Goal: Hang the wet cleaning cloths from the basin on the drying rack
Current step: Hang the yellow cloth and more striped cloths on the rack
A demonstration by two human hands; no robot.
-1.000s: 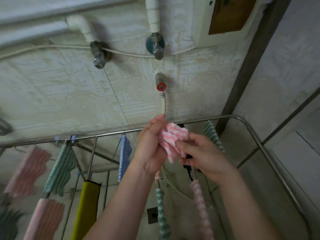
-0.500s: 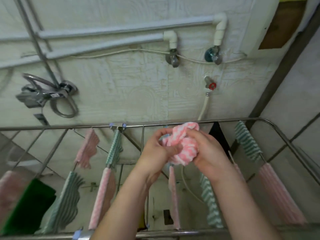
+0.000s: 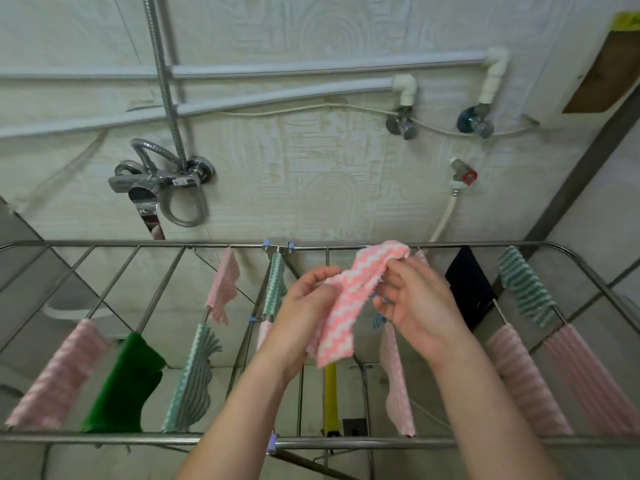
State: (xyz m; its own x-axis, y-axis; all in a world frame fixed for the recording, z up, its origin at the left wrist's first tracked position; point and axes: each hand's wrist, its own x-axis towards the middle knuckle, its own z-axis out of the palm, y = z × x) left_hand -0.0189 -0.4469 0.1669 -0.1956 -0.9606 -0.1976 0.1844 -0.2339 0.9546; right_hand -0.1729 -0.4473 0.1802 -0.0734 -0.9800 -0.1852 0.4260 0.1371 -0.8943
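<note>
- Two hands meet over the middle of the drying rack (image 3: 138, 243), both holding one pink-and-white zigzag cloth (image 3: 346, 306).
- The left hand (image 3: 306, 303) has its fingers curled round the cloth's left edge about halfway along, thumb on top.
- The right hand (image 3: 419, 306) pinches the cloth's upper end between thumb and fingertips, while its lower fingers are loosely spread.
- The cloth is partly bunched. Its top sits up by the rack's far rail and its free lower end hangs between the two wrists, above the rods and not draped on any of them.
- Several cloths already hang on the rods:
  - on the left, a pink cloth (image 3: 59, 375), a dark green cloth (image 3: 124, 379) and a green-grey striped cloth (image 3: 190, 379);
  - further back, a small pink cloth (image 3: 223, 289) and a green zigzag cloth (image 3: 275, 285);
  - on the right, a black cloth (image 3: 469, 289), a green striped cloth (image 3: 526, 285) and two long pink cloths (image 3: 526, 379).
- A chrome shower mixer (image 3: 156, 181) and a red-handled valve (image 3: 465, 175) are on the wall behind the rack.
</note>
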